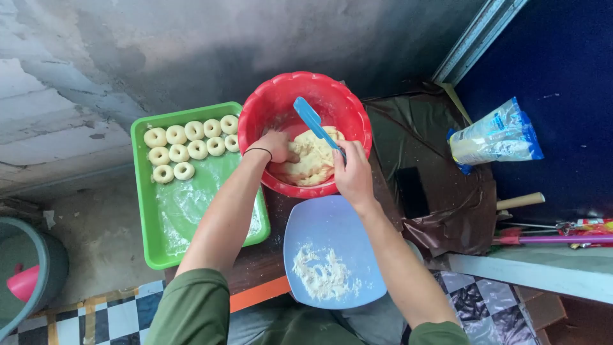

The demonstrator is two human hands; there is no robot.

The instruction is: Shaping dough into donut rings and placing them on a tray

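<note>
A red plastic bowl (281,96) holds a lump of pale yellow dough (311,171). My left hand (276,145) reaches into the bowl and presses its fingers into the dough's left side. My right hand (352,172) is at the bowl's right rim, closed on the handle of a blue spatula (310,117) whose blade points up over the dough. A green tray (153,243) to the left carries several ring-shaped dough pieces (185,145) in its upper part.
A pale blue plate (332,223) dusted with flour lies in front of the bowl. A dark brown plastic sheet (434,153) covers the surface to the right, with a flour bag (495,135) and a wooden handle (520,201) beyond. A grey bin (54,268) stands at bottom left.
</note>
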